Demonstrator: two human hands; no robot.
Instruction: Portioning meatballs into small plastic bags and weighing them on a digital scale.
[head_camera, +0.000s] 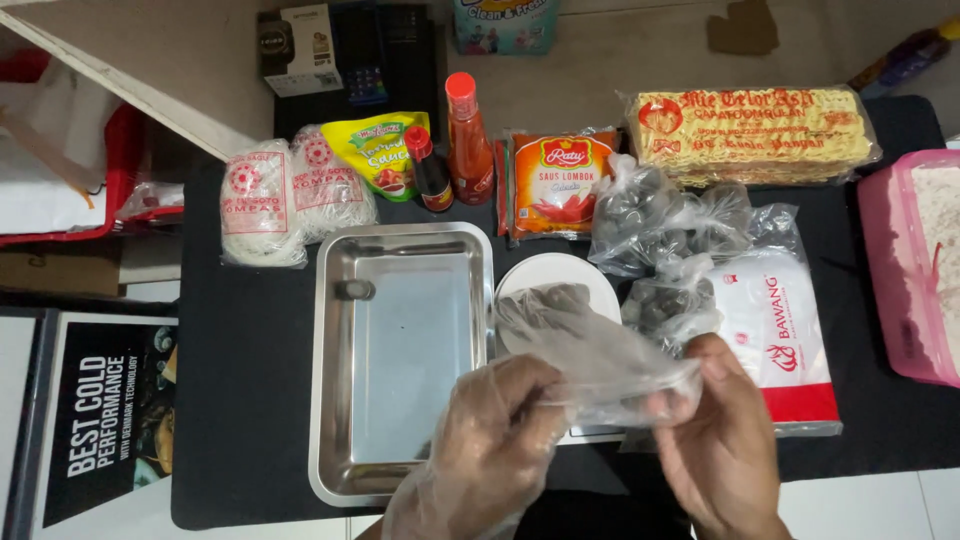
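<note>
black table mat (250, 400), pale tiled floor (640, 45), white board (120, 85)

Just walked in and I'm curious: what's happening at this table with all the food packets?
A person is putting on thin plastic gloves. The left hand already wears one, and both hands are pulling a second glove open, the bare right hand pinching its edge. They work above a steel tray and a white plate on a black mat. Behind lie noodle packets, sauce bottles and bags of dark balls, all untouched.
</note>
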